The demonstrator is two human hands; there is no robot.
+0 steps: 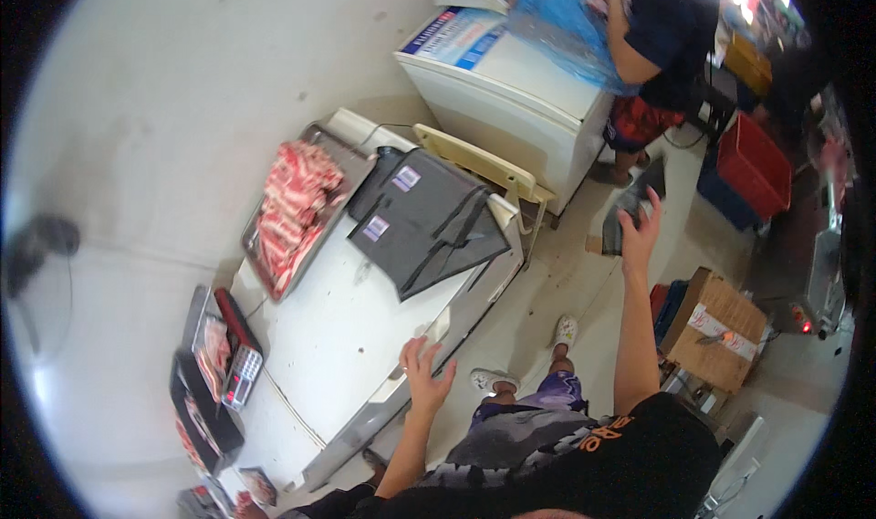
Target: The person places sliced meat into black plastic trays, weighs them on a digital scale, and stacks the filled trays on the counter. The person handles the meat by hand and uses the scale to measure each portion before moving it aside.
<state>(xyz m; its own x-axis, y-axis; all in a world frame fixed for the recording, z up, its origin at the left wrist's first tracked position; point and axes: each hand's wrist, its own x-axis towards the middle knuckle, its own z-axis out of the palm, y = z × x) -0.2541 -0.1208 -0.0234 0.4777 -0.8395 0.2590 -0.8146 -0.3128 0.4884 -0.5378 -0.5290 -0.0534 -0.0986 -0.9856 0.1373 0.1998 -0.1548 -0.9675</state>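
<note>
On the left side of your head view, the white chest (pixel 360 336) carries several containers. Toward its far end you have a metal tray (pixel 353 166), filled with a pile of red and white meat (pixel 297 199). Just to the right of this tray, a grey bag (pixel 424 222) lies flat. At the near left is a scale (pixel 243 375) with a red side, and beside it a black tray (pixel 213 404), whose contents are too blurred to name.

Your left hand (pixel 426 379) is just beside the right edge of the chest, its fingers apart and bent, holding nothing. Your right hand (pixel 641 230) is raised over the floor, fingers also spread; a dark flat piece (pixel 612 222) shows behind it, and I cannot tell if they touch.

Farther away, a cream panel (pixel 474 163) stands upright between your chest and a second white chest (pixel 520 99). On that one lies a blue plastic bag (pixel 566 26), where a co-worker (pixel 675 44) bends close. At the right, a red crate (pixel 756 161) sits on a blue crate (pixel 723 195); nearer to you, a taped cardboard box (pixel 716 327) stands tilted.
</note>
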